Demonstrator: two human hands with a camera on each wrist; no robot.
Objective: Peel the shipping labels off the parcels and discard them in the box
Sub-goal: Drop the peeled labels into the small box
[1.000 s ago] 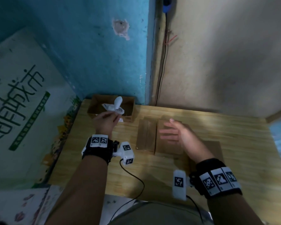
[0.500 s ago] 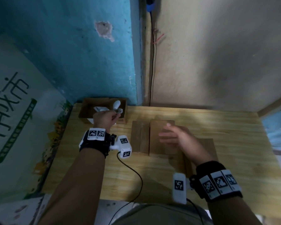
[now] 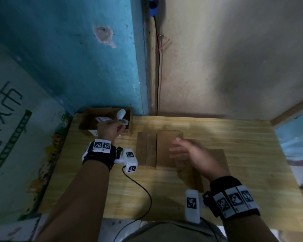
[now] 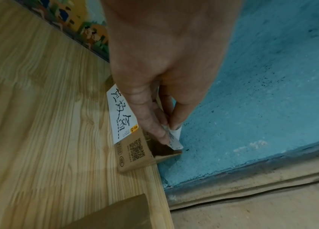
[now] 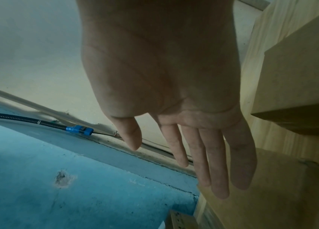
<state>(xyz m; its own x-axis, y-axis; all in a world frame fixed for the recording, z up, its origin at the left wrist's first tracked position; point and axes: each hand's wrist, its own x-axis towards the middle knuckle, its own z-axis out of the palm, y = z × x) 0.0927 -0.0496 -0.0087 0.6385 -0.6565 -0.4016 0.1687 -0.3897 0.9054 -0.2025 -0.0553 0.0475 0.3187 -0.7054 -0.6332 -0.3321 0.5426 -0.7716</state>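
My left hand (image 3: 110,127) pinches a crumpled white shipping label (image 3: 121,117) over the open brown cardboard box (image 3: 85,119) at the table's back left corner. The left wrist view shows thumb and forefinger (image 4: 154,124) squeezing the label (image 4: 175,140) just above the box's rim (image 4: 166,155). Another white scrap (image 3: 100,119) lies inside the box. Brown parcels (image 3: 164,145) sit side by side in the middle of the table. My right hand (image 3: 185,151) hovers over them with its fingers (image 5: 209,162) straight, holding nothing.
The wooden table (image 3: 234,140) stands against a blue wall and a beige wall, with a printed poster along its left edge. A handwritten white sticker (image 4: 121,114) is on the box's outer side. A black cable (image 3: 143,191) trails across the table's front.
My left hand has carried the label down and farther over the box opening. My right hand has stayed over the parcels. The head view has shifted slightly.
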